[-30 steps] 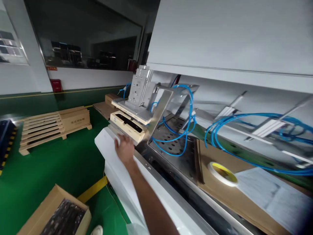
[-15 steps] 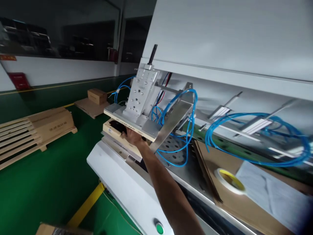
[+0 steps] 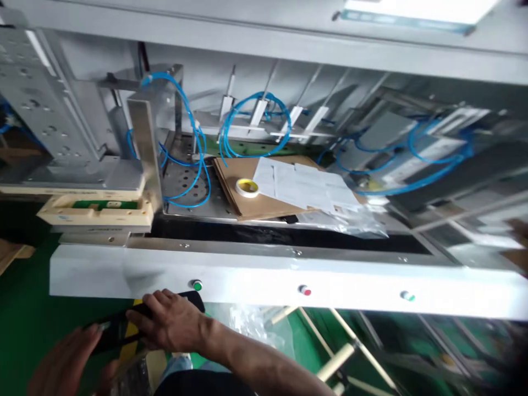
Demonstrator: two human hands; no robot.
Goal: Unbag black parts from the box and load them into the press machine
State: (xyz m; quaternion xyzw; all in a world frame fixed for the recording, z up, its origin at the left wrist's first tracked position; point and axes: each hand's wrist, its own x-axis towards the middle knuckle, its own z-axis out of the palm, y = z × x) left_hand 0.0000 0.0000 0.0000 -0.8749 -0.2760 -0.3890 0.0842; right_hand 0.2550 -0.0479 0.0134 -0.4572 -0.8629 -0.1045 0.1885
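R hand [image 3: 171,324] grips a long blk part [image 3: 195,300] near one end, L hand [image 3: 68,357], blurry, pinches the other, and w/ the grn push-button [image 3: 197,285] just beyond R hand, I'd say a careless upswing could bump it.

It was a factory workshop, shown by coiled blue hoses [image 3: 224,132], a perforated metal plate [image 3: 187,182], push buttons [image 3: 197,285] and a green floor [image 3: 25,311].

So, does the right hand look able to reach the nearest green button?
Probably yes: the green button is close by with nothing in front of it, though the right hand holds a black part.
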